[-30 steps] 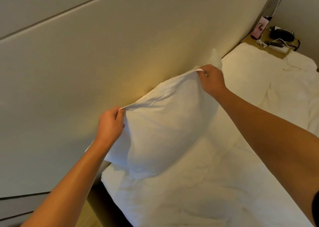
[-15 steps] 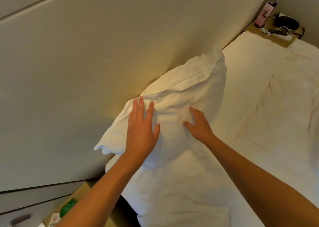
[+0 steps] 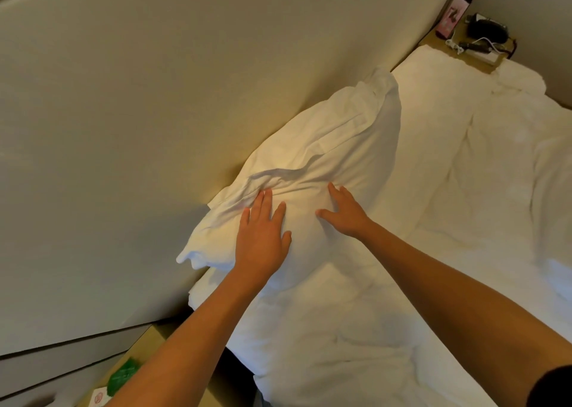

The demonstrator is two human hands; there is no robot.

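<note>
A white pillow (image 3: 337, 146) leans against the beige padded headboard (image 3: 185, 96) at the head of the bed. My left hand (image 3: 263, 236) lies flat on the pillow's lower left part, fingers straight and spread. My right hand (image 3: 343, 211) presses flat on the pillow just to the right of it, fingers spread toward the headboard. Creases in the pillowcase run above both hands. The pillow's lower left corner hangs past the mattress edge.
The bed (image 3: 433, 251) is covered with a rumpled white duvet. A far bedside shelf (image 3: 470, 47) holds a pink box, a black device and white cables. At the lower left a near shelf carries a green packet (image 3: 123, 375).
One second ago both hands held the pillow up by its top corners. It now rests against the headboard and both hands lie flat on it, slightly lower than half a second ago.
</note>
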